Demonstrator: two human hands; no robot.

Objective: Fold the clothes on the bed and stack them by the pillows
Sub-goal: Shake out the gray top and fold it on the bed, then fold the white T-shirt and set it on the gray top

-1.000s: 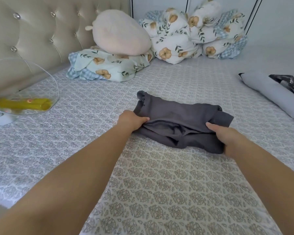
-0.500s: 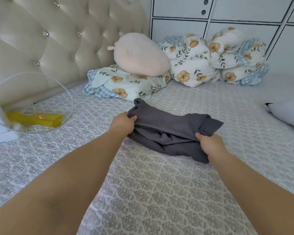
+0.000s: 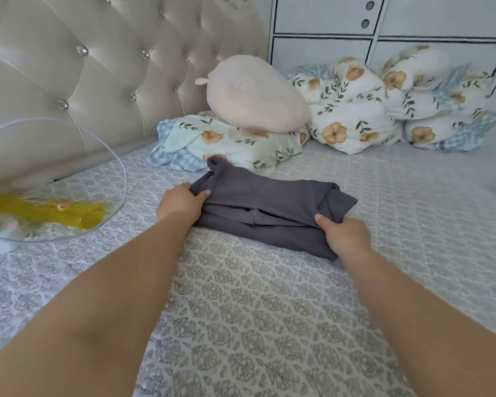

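The dark grey garment [image 3: 272, 207] lies folded mid-frame on the bed [image 3: 269, 325], just below the floral pillow [image 3: 235, 144]. Left hand [image 3: 181, 204] and right hand [image 3: 345, 236] each pinch an end. Folding looks done; placement seems nearly finished, and no stack is visible yet.

Left hand [image 3: 181, 203], right hand [image 3: 344, 235] gripping, outstretched.
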